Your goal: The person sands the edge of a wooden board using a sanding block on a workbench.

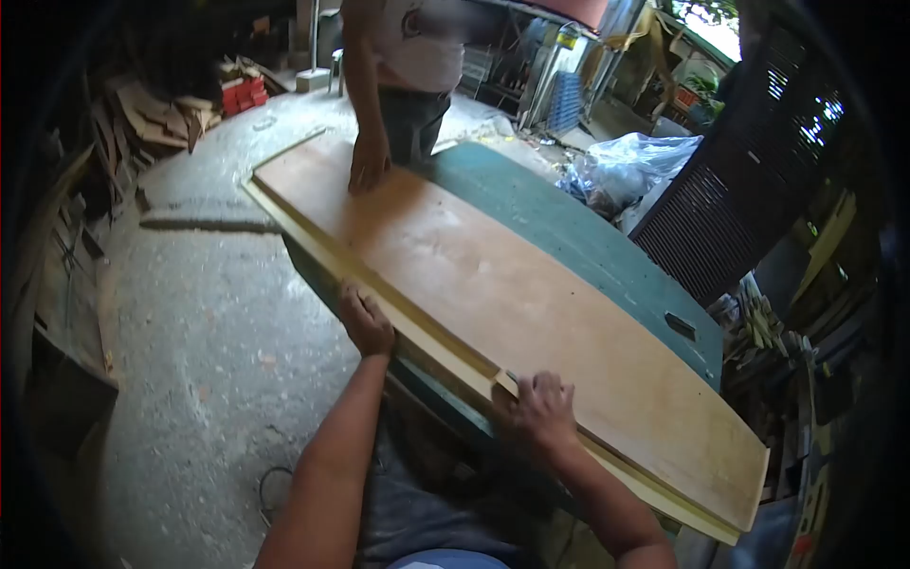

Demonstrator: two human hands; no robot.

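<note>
A long plywood panel (455, 251) with a pale wooden rail (441, 351) along its near side lies across a green tabletop (569, 213). My left hand (367, 321) is closed round this rail, left of the middle. Farther right, the fingers of my right hand (544, 408) are curled over the panel's near edge, closed on a small pale wooden piece (506, 383). The piece pokes out left of my fingers; its rest is hidden under the hand.
Across the panel a person (412, 57) stands with one hand (370, 169) on its far left part. Clear plastic sheeting (640, 161) and a dark louvred shutter (730, 171) are at the right. Scrap boards (147, 114) and red blocks (244, 95) lie back left.
</note>
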